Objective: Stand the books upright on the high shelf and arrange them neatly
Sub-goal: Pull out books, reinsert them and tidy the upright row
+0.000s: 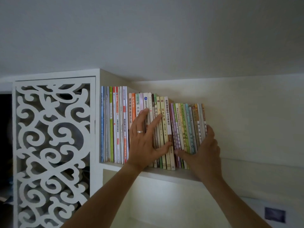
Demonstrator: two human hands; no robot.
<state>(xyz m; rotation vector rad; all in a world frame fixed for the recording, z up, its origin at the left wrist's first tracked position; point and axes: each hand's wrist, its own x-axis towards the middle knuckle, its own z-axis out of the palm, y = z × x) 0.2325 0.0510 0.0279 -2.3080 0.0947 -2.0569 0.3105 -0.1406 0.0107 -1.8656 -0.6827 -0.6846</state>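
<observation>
A row of several books stands upright on the high white shelf (166, 176). Tall thin books (113, 124) fill the left end, mid-height ones (162, 122) the middle, and short pastel ones (185, 125) lean slightly at the right end. My left hand (144, 140), wearing a ring, lies flat with spread fingers on the spines of the middle books. My right hand (204, 148) wraps around the right end of the short group, its thumb across the spines low down and its fingers behind the last book.
A white carved fretwork panel (52, 145) stands left of the shelf. The ceiling is close above the books. Right of the last book the shelf and pale wall (255, 120) carry nothing. A dark patch (274, 214) sits low on the right.
</observation>
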